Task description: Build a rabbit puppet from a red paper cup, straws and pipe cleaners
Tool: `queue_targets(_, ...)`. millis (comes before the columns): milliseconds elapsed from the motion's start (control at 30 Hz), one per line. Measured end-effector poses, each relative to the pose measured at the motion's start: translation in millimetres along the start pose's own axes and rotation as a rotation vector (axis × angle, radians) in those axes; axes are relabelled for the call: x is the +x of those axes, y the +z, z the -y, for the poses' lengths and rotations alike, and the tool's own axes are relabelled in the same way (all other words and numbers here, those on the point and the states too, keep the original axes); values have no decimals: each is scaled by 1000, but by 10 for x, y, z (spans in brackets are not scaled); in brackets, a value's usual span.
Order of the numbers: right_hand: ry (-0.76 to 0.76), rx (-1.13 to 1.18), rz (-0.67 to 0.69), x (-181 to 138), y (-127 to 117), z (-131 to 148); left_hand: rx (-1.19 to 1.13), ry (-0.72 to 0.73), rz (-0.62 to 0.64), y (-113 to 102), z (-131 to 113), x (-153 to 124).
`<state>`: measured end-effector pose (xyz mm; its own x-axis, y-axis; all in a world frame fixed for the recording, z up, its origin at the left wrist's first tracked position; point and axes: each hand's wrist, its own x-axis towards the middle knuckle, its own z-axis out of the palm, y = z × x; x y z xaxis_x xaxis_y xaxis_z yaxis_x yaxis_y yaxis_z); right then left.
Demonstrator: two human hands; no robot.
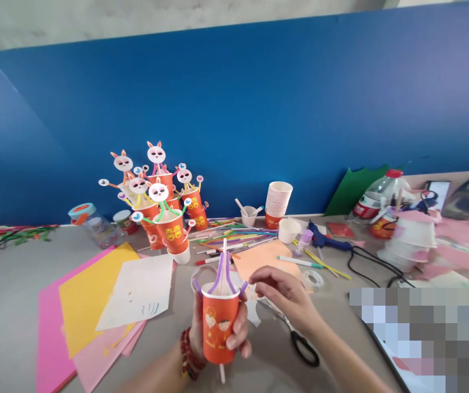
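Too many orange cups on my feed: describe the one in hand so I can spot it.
Below the blue wall, at the grey table's near edge, the left hand grips an orange cup. Unlike the bunny cups behind, it has purple loops and a white straw, no face.

A pixelated block point(422, 322) covers the near right corner of the tabletop point(9, 284), and what lies under it cannot be told. The palm of the left hand point(197, 330) is behind the orange cup point(216, 333), which also hides the middle of the white straw point(224, 251). The right hand point(281, 297) covers part of the scissors point(295, 337), and whether its fingertips pinch the purple strand point(217, 275) is unclear. Both forearms and the pink sheet point(48, 349) run off the bottom edge.
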<state>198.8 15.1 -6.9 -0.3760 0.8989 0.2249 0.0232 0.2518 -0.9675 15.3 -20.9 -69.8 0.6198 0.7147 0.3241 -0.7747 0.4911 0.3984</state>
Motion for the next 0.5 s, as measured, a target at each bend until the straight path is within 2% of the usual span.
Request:
queue_targets(100, -10, 230, 83, 17, 118, -62, 16, -20, -29, -39, 1, -3)
queue_targets(167, -31, 291, 114, -12, 139, -126, -3, -37, -35, -69, 15, -3)
queue_targets(367, -41, 273, 117, -127, 122, -272, -54, -108, 2, -114, 98, -3)
queue_targets(500, -4, 247, 111, -142, 121, -267, -12, -145, -68, -128, 135, -7)
